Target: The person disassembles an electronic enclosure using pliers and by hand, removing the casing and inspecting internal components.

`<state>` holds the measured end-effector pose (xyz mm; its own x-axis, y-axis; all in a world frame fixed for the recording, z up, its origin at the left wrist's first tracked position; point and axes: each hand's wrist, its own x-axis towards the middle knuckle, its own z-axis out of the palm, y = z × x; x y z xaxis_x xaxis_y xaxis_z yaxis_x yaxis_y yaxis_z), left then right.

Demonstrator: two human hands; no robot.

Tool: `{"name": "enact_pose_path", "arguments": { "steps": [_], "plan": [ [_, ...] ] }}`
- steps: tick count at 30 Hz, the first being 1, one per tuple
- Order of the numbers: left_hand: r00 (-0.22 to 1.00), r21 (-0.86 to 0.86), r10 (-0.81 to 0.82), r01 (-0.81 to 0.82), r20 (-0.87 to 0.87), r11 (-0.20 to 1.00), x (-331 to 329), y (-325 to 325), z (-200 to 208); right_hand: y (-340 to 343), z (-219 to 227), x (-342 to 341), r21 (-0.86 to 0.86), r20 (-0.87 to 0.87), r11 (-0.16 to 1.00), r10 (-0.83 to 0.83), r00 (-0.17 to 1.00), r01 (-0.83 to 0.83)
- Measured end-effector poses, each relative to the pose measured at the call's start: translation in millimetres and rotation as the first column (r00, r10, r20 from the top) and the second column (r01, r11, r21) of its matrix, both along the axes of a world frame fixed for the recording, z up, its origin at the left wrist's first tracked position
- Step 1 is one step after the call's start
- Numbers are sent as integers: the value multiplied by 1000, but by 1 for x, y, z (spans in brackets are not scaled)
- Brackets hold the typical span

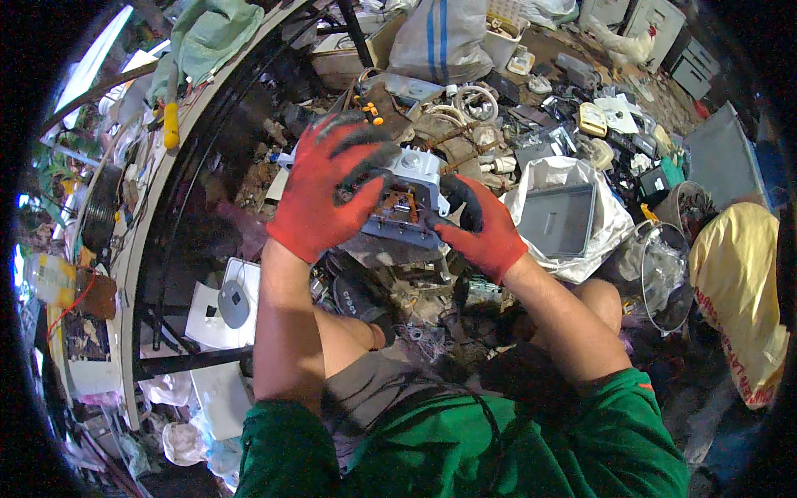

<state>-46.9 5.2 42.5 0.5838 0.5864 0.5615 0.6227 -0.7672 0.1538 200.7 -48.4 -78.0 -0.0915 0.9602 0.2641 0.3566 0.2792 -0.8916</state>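
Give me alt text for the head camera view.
A red-gloved left hand and right hand are at an opened grey casing with a brown circuit board showing. Scrap surrounds them, with a grey tray to the right and a white chicken farther off.

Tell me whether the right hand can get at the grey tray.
Likely yes: the right hand is near the grey tray, which lies uncovered; only an edge of the white sack comes between.
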Motion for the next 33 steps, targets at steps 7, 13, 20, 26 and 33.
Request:
{"name": "enact_pose_path", "arguments": {
  "steps": [7, 13, 20, 26, 33],
  "plan": [
    [993, -191, 100, -87, 62, 978, 19, -7, 1, -6, 4, -10, 240, 224, 970, -100, 969, 44],
    [987, -94, 63, -78, -145, 993, 9, -4, -1, -5, -6, -13, 274, 116, 960, -92, 989, 57],
    [964, 262, 165, -108, -207, 959, 0, 43, -21, 45, -13, -26, 287, -153, 933, -178, 972, 216],
    [988, 142, 77, -58, -131, 988, 5, 41, 22, 53, 34, -13, 137, -321, 977, -110, 941, 161],
    [935, -234, 113, -33, 337, 972, -16, 45, 3, 48, 66, 2, 2, -494, 993, 104, 863, -118]
  ]
}}
